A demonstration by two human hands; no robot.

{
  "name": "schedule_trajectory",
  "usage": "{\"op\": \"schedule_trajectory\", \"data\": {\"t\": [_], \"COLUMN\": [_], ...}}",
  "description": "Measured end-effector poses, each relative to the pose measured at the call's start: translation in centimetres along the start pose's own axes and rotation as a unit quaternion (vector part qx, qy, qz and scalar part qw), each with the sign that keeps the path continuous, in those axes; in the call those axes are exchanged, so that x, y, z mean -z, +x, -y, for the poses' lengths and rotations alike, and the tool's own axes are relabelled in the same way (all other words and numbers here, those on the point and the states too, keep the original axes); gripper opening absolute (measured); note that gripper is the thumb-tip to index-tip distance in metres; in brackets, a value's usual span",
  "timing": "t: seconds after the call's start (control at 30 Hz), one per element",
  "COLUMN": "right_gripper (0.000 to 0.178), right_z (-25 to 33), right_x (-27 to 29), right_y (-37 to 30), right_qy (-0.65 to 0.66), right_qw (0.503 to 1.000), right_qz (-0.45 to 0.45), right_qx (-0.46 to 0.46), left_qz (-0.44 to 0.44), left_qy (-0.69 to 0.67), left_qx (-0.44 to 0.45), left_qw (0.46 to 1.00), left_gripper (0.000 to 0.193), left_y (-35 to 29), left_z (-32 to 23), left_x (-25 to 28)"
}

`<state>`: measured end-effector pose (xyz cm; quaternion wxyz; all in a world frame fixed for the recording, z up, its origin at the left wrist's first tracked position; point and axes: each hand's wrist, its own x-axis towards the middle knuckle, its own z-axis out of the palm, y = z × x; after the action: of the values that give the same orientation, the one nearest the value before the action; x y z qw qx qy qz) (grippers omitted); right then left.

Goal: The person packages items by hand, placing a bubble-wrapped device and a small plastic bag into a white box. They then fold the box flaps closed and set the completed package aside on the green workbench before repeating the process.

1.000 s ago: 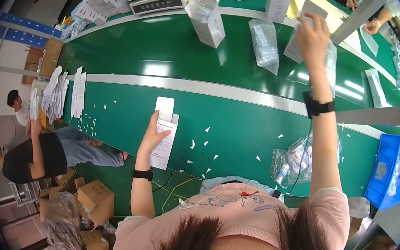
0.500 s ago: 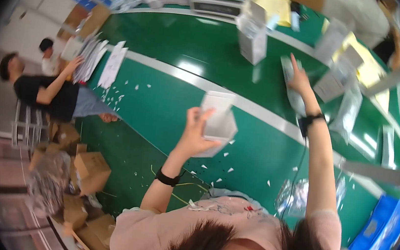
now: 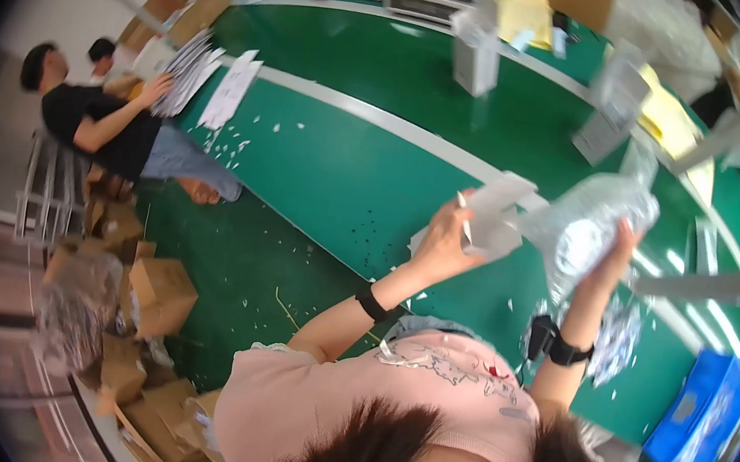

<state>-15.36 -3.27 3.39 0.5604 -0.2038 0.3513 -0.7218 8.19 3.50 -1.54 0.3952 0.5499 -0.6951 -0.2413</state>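
My left hand [image 3: 444,247] is closed around an open white carton [image 3: 501,217], held tilted above the green table with a flap folded out. Close to its right, my right hand [image 3: 615,254] grips a clear bubble-wrap bag [image 3: 576,227]. Through the plastic a pale, rounded content shows, too blurred to name. The bag's left end is at the carton's opening; whether any of it lies inside cannot be made out. My right fingers are partly hidden behind the bag. Each of my wrists wears a black band.
Upright white cartons [image 3: 474,65] stand on the green conveyor beyond the pale rail, with yellow sheets [image 3: 526,21] behind. A grey post [image 3: 701,285] and blue bin [image 3: 701,415] are at right. White scraps dot the table. At left, a person [image 3: 99,123] handles flat white cartons [image 3: 189,73].
My right hand has picked up the bubble-wrap bag from the conveyor and drawn it back toward me. My left hand has moved right with the white carton, and the two are now close together.
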Motion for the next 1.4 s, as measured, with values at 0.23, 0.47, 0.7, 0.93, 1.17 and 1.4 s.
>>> {"op": "schedule_trajectory", "data": {"t": [0.23,0.47,0.7,0.93,1.17,1.4], "right_gripper": [0.073,0.055,0.036,0.054,0.046,0.028], "right_z": [-4.7,-0.1,-0.8,-5.2,-7.9,-0.4], "right_x": [-1.9,-3.1,0.5,6.9,8.5,13.7], "right_y": [-5.1,-6.5,-4.6,10.6,16.3,6.8], "right_qy": [-0.376,-0.592,-0.472,-0.707,-0.783,-0.13], "right_qw": [0.852,0.675,0.716,0.637,0.619,0.962], "right_qz": [0.122,0.244,0.378,-0.017,0.01,0.154], "right_qx": [0.343,0.367,0.349,0.308,0.055,-0.184], "left_qz": [-0.056,0.019,-0.149,-0.116,-0.116,-0.134], "left_qy": [-0.091,0.015,-0.15,-0.095,-0.101,-0.152], "left_qx": [0.041,-0.091,-0.091,-0.073,-0.103,-0.098], "left_qw": [0.993,0.996,0.973,0.986,0.983,0.974], "left_gripper": [0.081,0.081,0.082,0.086,0.086,0.085], "left_y": [-2.6,-1.8,-0.5,-2.4,-2.0,-2.2], "left_z": [-2.1,-3.2,-0.7,2.7,1.7,2.5], "left_x": [-3.9,-3.6,-5.1,-5.8,-6.2,-6.5]}}
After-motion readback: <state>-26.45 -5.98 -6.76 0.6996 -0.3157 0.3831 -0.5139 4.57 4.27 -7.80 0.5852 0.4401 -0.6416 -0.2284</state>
